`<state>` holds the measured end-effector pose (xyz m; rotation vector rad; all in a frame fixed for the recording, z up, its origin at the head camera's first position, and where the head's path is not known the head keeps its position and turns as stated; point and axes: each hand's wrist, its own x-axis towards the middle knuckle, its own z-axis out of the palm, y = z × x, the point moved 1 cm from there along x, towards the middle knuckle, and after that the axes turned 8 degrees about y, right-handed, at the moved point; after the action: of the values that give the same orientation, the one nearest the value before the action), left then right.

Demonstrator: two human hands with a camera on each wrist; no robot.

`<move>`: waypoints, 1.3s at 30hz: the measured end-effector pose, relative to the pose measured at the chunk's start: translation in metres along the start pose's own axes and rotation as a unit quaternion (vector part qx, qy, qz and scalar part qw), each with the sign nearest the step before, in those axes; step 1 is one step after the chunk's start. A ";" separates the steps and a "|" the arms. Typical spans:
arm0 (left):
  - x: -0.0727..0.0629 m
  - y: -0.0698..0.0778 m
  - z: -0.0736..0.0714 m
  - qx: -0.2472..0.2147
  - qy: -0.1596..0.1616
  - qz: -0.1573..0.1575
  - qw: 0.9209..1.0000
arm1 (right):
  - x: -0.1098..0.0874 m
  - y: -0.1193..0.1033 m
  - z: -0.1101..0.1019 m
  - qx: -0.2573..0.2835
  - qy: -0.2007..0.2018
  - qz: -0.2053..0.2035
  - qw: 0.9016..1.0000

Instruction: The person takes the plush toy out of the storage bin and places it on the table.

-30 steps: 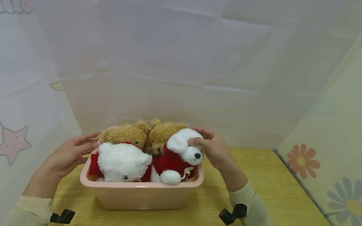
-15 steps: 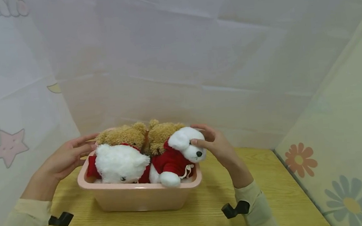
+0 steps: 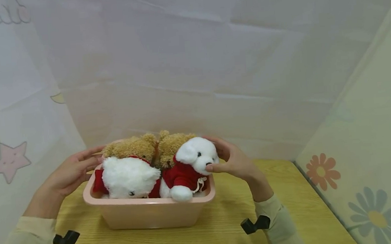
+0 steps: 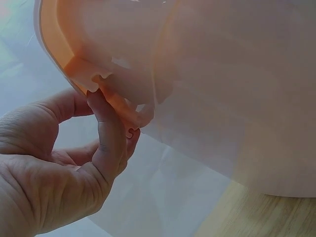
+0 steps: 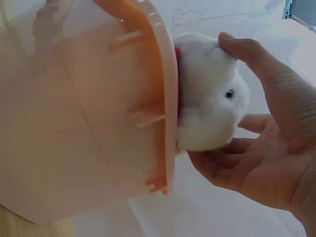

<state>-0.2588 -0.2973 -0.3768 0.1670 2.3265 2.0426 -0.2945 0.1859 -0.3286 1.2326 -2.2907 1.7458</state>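
Observation:
A pink plastic basin (image 3: 151, 215) packed with plush toys stands on the table. My left hand (image 3: 68, 173) grips its left rim; in the left wrist view, thumb and fingers (image 4: 106, 131) pinch the bracketed underside of the rim (image 4: 57, 44). At the right end sits a white plush dog (image 3: 177, 178) in a red hoodie, its head leaning over the rim. My right hand (image 3: 237, 163) holds that head, thumb by the nose and fingers behind it. A fluffy white plush toy (image 3: 127, 176) lies face-forward at the left, and two curly brown teddy bears (image 3: 134, 146) are behind.
The wooden table (image 3: 265, 200) extends to the right and in front of the basin. A pale hanging sheet (image 3: 192, 69) rises close behind, and a flower-printed sheet (image 3: 367, 144) borders the right side. Black wrist mounts (image 3: 66, 238) sit on both sleeves.
The dog's head has been turned and pushed a little left, its face now more visible. My right thumb has slid from beside its eye down to its nose. The left hand keeps its grip.

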 end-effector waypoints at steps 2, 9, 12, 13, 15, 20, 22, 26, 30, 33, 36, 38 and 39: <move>0.001 0.000 0.000 -0.001 0.002 0.000 1.000 | 0.001 0.001 0.002 -0.004 0.012 -0.021 1.000; 0.005 0.003 0.004 0.000 0.017 0.002 1.000 | 0.007 -0.003 0.007 0.031 0.049 -0.075 0.995; 0.006 0.005 0.006 0.001 0.023 0.004 1.000 | 0.010 -0.006 0.007 0.056 0.058 -0.076 0.994; 0.005 0.006 0.006 0.002 0.025 0.004 1.000 | 0.010 -0.007 0.006 0.065 0.061 -0.074 0.993; 0.005 0.008 0.006 0.004 0.028 0.003 1.000 | 0.011 -0.007 0.005 0.079 0.066 -0.072 0.992; 0.006 0.008 0.007 0.008 0.035 -0.001 0.999 | 0.011 -0.005 0.003 0.094 0.083 -0.079 0.989; 0.007 0.007 0.008 0.010 0.038 0.000 0.999 | 0.011 -0.003 0.002 0.093 0.089 -0.082 0.988; 0.005 0.003 0.009 0.014 0.040 0.001 0.999 | 0.010 -0.002 0.003 0.096 0.094 -0.090 0.987; 0.002 0.000 0.009 0.012 0.041 -0.002 0.999 | 0.007 -0.007 0.006 0.103 0.092 -0.122 0.983; 0.000 -0.001 0.010 0.011 0.045 -0.003 0.999 | 0.007 -0.012 0.009 0.102 0.094 -0.149 0.979; -0.002 0.000 0.009 0.012 0.052 -0.002 0.999 | 0.008 -0.015 0.010 0.098 0.096 -0.165 0.977; -0.003 0.002 0.009 0.013 0.055 0.000 0.998 | 0.010 -0.016 0.011 0.099 0.096 -0.170 0.976; -0.003 0.002 0.009 0.013 0.056 0.002 0.998 | 0.010 -0.017 0.011 0.101 0.096 -0.172 0.975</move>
<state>-0.2549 -0.2888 -0.3757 0.0595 2.4196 2.0750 -0.2871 0.1698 -0.3144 1.3256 -1.7114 1.9005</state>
